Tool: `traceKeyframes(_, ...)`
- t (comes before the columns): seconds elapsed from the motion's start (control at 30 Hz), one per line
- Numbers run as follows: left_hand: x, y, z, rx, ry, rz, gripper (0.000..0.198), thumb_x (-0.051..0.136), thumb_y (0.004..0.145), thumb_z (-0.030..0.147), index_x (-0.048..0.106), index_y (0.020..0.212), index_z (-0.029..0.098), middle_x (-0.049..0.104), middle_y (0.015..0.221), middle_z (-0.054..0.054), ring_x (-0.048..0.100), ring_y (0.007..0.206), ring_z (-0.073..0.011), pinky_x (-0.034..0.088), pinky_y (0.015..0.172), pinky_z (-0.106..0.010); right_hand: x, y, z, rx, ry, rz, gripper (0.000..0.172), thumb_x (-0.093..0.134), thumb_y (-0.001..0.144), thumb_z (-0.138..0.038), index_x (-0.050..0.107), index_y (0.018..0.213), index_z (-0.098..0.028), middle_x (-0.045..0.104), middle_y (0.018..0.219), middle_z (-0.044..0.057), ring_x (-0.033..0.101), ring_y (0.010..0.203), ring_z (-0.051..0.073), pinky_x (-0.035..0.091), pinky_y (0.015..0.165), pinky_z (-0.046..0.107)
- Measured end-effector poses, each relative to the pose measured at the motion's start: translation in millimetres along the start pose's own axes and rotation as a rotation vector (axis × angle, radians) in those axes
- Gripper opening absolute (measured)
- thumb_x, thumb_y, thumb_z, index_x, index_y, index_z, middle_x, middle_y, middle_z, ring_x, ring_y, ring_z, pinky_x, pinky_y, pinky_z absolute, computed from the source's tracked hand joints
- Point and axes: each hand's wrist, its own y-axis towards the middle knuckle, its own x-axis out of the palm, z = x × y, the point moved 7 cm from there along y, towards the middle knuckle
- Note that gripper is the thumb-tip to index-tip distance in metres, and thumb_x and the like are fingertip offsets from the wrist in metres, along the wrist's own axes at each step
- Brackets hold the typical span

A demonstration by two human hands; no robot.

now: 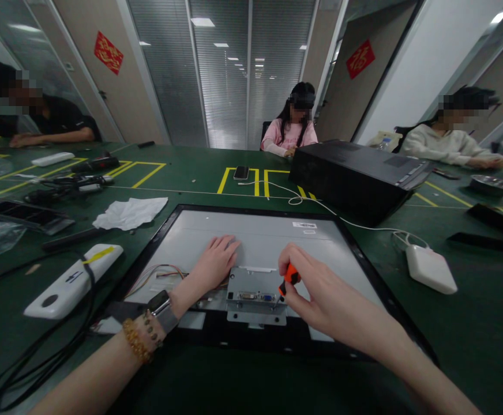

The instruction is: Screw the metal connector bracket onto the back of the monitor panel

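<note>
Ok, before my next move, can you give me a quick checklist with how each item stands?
1. Screwdriver held in the right hand's grip: ok.
2. Screwdriver tip seated in a screw: cannot tell; it is too small and dark beside the blue socket.
3. Left hand away from the tip: ok, it is on the panel, left of the tip.
4. Panel lying flat on the table: ok.
5. Coloured wires away from the screwdriver: ok, those visible are left of the metal box.
6. All screws tight: cannot tell.
</note>
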Motion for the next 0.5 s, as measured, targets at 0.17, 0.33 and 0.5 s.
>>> traceKeyframes(0.17, -1.6, -1.0, 0.3, 0.019, -0.007, 0.034, 0.033, 0.04, 0.099, 0.019, 0.053, 0.129, 0.015, 0.053, 0.136, -0.014, 0.049, 0.125, -0.0268, 0.038, 0.107, -0.049, -1.9, 5.1, 6.2, 0.042, -0.072, 0.059, 0.022, 0.047, 0.097, -0.031, 0.052, 0.079, -0.021, 0.063, 0.073, 0.002, 0.059, 0.066, 0.017, 0.041, 0.06, 0.03)
traceKeyframes(0.33, -2.1, -1.1, 1.0, 0.029, 0.013, 0.032, 0.034, 0.041, 0.098, 0.019, 0.053, 0.129, 0.014, 0.054, 0.135, -0.014, 0.05, 0.123, -0.0274, 0.039, 0.106, -0.048, 0.4, 6.7, 4.4, 0.008, -0.204, 0.105, 0.019, 0.035, 0.097, -0.022, 0.053, 0.099, -0.018, 0.065, 0.074, 0.004, 0.06, 0.062, 0.019, 0.039, 0.058, 0.031)
traceKeyframes(0.5, -1.0, -0.2, 1.3, 0.016, 0.021, 0.01, 0.034, 0.043, 0.097, 0.018, 0.053, 0.13, 0.014, 0.053, 0.136, -0.014, 0.05, 0.125, -0.0282, 0.038, 0.107, -0.048, -1.1, -0.8, 0.8, 0.044, -0.059, 0.046, 0.016, 0.045, 0.086, -0.014, 0.046, 0.101, -0.021, 0.062, 0.084, 0.003, 0.06, 0.073, 0.019, 0.043, 0.063, 0.03)
